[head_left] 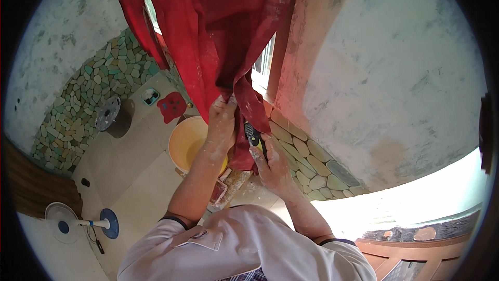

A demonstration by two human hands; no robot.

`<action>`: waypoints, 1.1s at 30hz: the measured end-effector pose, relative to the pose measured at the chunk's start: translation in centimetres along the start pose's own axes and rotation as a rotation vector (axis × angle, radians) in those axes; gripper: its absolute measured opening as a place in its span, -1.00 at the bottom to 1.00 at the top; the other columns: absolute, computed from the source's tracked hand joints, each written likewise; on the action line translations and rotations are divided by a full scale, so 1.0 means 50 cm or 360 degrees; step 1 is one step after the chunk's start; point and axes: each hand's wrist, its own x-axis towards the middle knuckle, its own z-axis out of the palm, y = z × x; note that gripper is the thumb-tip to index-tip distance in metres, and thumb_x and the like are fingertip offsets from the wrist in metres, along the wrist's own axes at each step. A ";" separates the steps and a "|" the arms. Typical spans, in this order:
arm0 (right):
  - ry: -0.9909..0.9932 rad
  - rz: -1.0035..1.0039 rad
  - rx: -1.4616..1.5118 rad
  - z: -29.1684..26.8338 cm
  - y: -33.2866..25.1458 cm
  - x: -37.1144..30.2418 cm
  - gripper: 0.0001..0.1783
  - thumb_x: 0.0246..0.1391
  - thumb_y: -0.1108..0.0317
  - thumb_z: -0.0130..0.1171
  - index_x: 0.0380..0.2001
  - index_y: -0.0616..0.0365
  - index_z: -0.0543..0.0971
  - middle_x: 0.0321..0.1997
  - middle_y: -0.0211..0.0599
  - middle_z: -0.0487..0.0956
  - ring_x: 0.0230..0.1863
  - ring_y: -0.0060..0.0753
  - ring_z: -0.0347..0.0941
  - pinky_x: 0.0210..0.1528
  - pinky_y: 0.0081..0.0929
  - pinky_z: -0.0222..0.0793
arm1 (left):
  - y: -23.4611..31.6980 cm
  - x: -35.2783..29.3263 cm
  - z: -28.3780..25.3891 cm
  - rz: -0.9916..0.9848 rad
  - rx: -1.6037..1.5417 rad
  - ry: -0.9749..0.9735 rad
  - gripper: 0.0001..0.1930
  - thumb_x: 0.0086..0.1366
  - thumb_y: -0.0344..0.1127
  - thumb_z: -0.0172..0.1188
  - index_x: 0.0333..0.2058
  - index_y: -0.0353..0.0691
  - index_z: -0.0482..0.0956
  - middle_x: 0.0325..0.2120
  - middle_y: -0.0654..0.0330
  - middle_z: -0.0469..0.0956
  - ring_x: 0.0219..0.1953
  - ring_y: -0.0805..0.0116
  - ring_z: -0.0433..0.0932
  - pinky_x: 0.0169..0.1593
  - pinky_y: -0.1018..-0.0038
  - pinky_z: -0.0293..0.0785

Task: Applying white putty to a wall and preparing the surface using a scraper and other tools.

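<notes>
A long red curtain (208, 26) hangs down in front of me, its cloth dusted with pale smears. My left hand (223, 117), powdery white, is closed on the gathered lower part of the curtain. Just to the right, my right hand (271, 166) is wrapped round a black and yellow hand tool (251, 134), which lies against the red cloth. The tool looks like a utility knife, but its working end is hidden. The curtain's bottom end dangles between my forearms.
Below stand a yellow bucket (188, 141), a red stool (172, 107), a dark tub (119, 120) and a small teal container (149, 96). A pedestal fan (62, 223) is at the lower left. The plastered wall (390, 73) and stone cladding (312, 164) rise at right.
</notes>
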 end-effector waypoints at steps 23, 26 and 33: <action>-0.0363 0.0921 0.2022 0.019 -0.003 -0.047 -0.52 0.23 0.14 0.02 0.08 0.24 0.33 -0.50 -0.35 0.42 -0.53 -0.63 0.29 -0.57 -0.68 0.17 | 0.036 -0.047 -0.128 -0.0458 -0.0366 -0.0244 -0.46 0.30 -0.03 0.08 0.12 -0.26 0.29 -0.04 0.12 0.49 -0.09 0.27 0.56 -0.09 0.33 0.58; -0.0281 0.0820 0.1623 0.031 -0.021 -0.057 -0.52 0.24 0.16 0.01 0.11 0.23 0.29 -0.49 -0.36 0.43 -0.57 -0.67 0.26 -0.57 -0.70 0.16 | 0.038 -0.064 -0.125 -0.0413 -0.0294 -0.0219 -0.49 0.29 -0.07 0.11 0.09 -0.27 0.32 -0.08 0.11 0.51 -0.13 0.28 0.57 -0.12 0.35 0.58; -0.0084 0.0205 0.0405 0.010 -0.050 -0.036 -0.54 0.20 0.29 0.08 0.05 0.39 0.33 -0.31 -0.06 0.52 -0.40 -0.19 0.47 -0.31 -0.47 0.40 | 0.063 -0.096 -0.056 -0.0246 -0.0011 -0.0139 -0.59 0.24 -0.21 0.18 -0.01 -0.30 0.41 -0.22 0.11 0.57 -0.27 0.31 0.60 -0.22 0.43 0.59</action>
